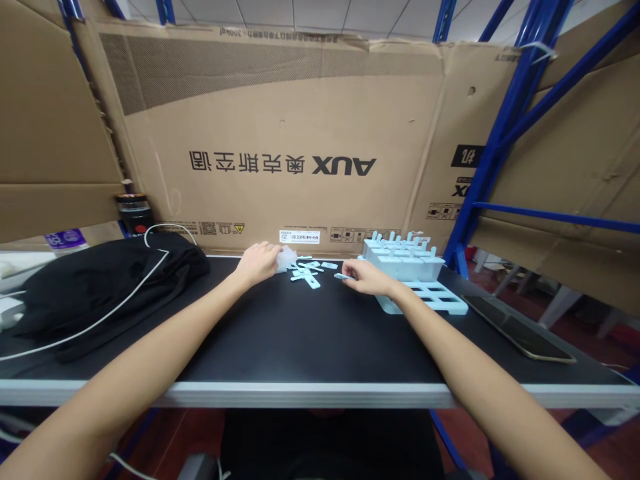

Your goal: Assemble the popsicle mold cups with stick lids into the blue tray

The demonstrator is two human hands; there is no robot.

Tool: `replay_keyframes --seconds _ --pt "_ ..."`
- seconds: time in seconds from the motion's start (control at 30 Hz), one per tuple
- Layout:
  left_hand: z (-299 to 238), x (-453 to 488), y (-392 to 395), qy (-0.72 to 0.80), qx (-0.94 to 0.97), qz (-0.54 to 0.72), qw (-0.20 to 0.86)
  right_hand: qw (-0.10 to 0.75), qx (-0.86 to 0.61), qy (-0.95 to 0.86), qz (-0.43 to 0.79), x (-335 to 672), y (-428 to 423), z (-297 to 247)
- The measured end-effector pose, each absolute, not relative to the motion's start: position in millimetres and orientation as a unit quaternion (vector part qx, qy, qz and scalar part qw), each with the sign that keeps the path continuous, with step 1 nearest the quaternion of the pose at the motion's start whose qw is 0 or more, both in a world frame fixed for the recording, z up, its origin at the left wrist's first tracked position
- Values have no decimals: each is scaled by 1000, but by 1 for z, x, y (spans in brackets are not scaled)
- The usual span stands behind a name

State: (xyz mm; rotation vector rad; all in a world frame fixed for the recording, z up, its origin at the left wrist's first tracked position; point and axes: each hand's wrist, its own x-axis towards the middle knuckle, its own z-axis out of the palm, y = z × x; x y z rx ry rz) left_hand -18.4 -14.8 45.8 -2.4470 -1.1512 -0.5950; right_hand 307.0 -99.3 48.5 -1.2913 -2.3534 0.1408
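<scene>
Cardboard box [280,120], big "AUX" brand print w/ Chinese chars, upside down, small white label [299,236] illegible

Warehouse: blue steel racking [493,143], flattened cardboard cartons [280,133], worktable [310,333]

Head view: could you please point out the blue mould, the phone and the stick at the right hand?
Blue mould [407,268], head view, front wall.
Phone [520,330], head view, middle of screen.
Stick [341,276], head view, its exposed end.

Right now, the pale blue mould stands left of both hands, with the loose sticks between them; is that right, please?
No: the head view shows the pale blue mould right of both the left hand and the right hand. The loose sticks do lie between them.
</scene>
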Motion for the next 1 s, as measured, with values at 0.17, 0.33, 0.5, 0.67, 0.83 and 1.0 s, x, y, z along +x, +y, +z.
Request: replay_keyframes --seconds 0.17,0.33,0.5,0.67,0.83,1.0 --pt "46 5 -36 -247 -883 -398 5 317 -443 -839 16 296 -101 49" --pt "29 42 -60 -164 -876 -417 -177 422 -419 -804 -10 273 -109 51" --pt "18 48 -66 -168 -864 -415 -229 424 -391 -817 1 263 -114 53" --pt "13 45 -62 -186 -867 -397 -236 401 -367 -839 17 265 -120 58" --pt "8 45 -64 -172 -903 -353 -175 390 -365 -845 -9 261 -123 60" --pt "7 43 -65 -184 -918 -319 -146 395 -372 -839 -39 258 -119 57"
